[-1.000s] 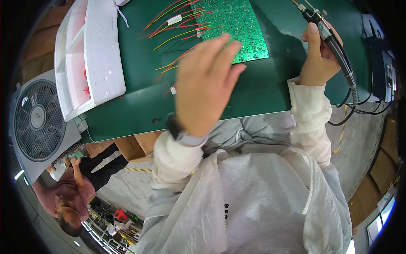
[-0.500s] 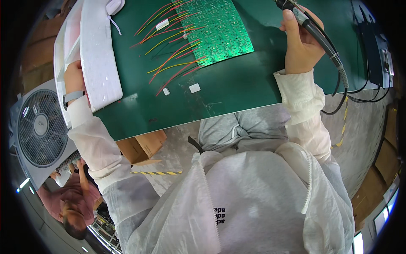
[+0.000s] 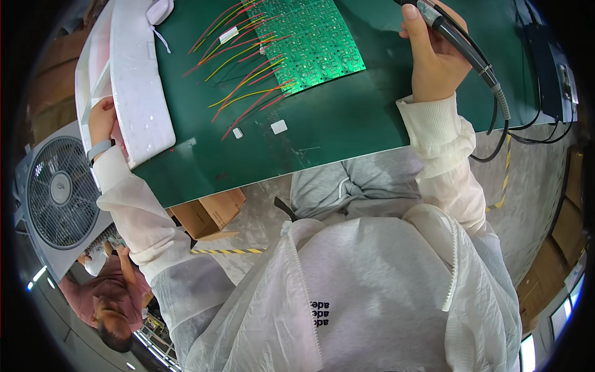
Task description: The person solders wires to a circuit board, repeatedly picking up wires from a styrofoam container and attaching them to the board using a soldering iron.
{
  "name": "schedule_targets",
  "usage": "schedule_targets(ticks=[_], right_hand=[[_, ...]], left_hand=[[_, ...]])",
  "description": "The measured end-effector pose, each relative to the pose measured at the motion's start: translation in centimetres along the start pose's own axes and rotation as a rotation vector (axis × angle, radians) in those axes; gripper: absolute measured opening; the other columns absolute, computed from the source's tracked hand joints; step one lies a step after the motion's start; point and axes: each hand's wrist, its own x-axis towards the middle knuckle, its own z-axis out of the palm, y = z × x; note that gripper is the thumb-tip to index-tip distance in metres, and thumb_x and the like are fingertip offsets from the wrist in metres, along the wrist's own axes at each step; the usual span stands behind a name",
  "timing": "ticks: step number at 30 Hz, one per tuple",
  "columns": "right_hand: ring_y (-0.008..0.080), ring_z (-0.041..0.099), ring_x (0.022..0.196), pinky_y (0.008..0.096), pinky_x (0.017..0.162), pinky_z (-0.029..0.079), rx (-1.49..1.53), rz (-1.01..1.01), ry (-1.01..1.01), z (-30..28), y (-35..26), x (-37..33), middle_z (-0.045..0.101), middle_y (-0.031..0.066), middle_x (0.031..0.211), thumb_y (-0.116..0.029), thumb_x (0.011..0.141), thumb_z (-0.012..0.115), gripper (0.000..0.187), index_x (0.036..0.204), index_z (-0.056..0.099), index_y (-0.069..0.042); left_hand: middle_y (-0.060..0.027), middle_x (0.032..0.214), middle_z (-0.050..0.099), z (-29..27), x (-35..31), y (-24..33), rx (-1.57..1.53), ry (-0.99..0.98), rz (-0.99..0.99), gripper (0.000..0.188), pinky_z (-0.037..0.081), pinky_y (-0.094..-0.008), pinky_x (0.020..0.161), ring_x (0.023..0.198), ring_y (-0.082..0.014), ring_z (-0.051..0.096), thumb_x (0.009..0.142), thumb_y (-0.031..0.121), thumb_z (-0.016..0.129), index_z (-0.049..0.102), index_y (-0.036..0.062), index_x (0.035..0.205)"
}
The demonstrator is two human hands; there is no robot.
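My left hand (image 3: 101,122) reaches into a white foam box (image 3: 144,93) at the left of the table. Its visible fingers are curled together; the fingertips and whatever they grip are hidden by the box wall. Something red lies beside that hand in the box. My right hand (image 3: 437,68) is closed round the black handle of a soldering iron (image 3: 462,44), held above the right side of the table; its tip is out of view. Between the hands lies a green circuit board panel (image 3: 319,49), with several red and yellow wires (image 3: 238,77) along its left edge.
Two small white pieces (image 3: 279,127) lie near the green table's (image 3: 248,164) front edge. A dark box-shaped unit (image 3: 548,68) with black cables stands at far right. To the left are a box fan (image 3: 61,189) and another person (image 3: 114,291). An open carton (image 3: 214,214) sits below the table.
The view has shifted a little, moving the board and wires slightly up and left. My left hand's fingers have curled more inside the foam box. My right hand keeps hold of the soldering iron.
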Motion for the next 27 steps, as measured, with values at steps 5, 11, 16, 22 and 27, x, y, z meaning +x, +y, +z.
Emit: schedule_targets(ticks=[5, 11, 16, 22, 27], right_hand=[[0.0058, 0.051, 0.063, 0.0175, 0.057, 0.043, 0.02, 0.025, -0.003, 0.0, -0.1, 0.0, 0.058, 0.0026, 0.084, -0.003, 0.08, 0.066, 0.025, 0.102, 0.055, -0.001], [0.0059, 0.052, 0.063, 0.0178, 0.057, 0.044, 0.014, 0.017, -0.003, 0.1, -0.1, 0.1, 0.058, 0.0027, 0.084, -0.003, 0.08, 0.066, 0.025, 0.102, 0.054, -0.001], [0.0054, 0.052, 0.063, 0.0173, 0.057, 0.044, -0.011, 0.037, -0.006, 0.0, -0.3, 0.1, 0.058, 0.0027, 0.084, -0.003, 0.08, 0.066, 0.025, 0.102, 0.054, -0.001], [0.0051, 0.052, 0.063, 0.0171, 0.056, 0.043, -0.023, 0.017, -0.016, 0.1, -0.2, 0.1, 0.058, 0.0025, 0.084, -0.003, 0.08, 0.066, 0.024, 0.102, 0.055, -0.001], [0.0053, 0.052, 0.063, 0.0171, 0.056, 0.043, -0.04, 0.015, -0.024, 0.0, -0.2, 0.1, 0.058, 0.0026, 0.084, -0.003, 0.08, 0.066, 0.024, 0.101, 0.055, -0.001]], left_hand=[[-0.007, 0.08, 0.066, -1.4, -0.5, 1.3, 0.06, -0.074, -0.149, 0.02, 0.047, -0.0242, 0.066, 0.072, -0.012, 0.061, 0.078, 0.013, 0.064, 0.067, -0.0023, 0.091], [-0.0071, 0.086, 0.065, -2.0, -0.6, 0.5, -0.27, -0.093, -0.189, 0.019, 0.049, -0.0212, 0.069, 0.076, -0.011, 0.06, 0.083, 0.011, 0.062, 0.065, -0.0051, 0.093], [-0.0058, 0.088, 0.064, -1.9, -0.5, -0.9, -0.499, -0.095, -0.249, 0.022, 0.049, -0.0203, 0.071, 0.079, -0.0103, 0.06, 0.086, 0.017, 0.062, 0.064, -0.0018, 0.096], [0.0013, 0.081, 0.061, -2.0, -1.3, 1.0, -0.564, 0.058, -0.3, 0.028, 0.041, -0.0151, 0.059, 0.066, -0.0037, 0.051, 0.089, 0.028, 0.059, 0.064, 0.0024, 0.097], [0.0064, 0.071, 0.053, -1.2, -1.5, 1.8, -0.403, 0.06, -0.296, 0.036, 0.03, -0.0142, 0.049, 0.056, -0.0006, 0.036, 0.088, 0.038, 0.057, 0.063, 0.0034, 0.098]])
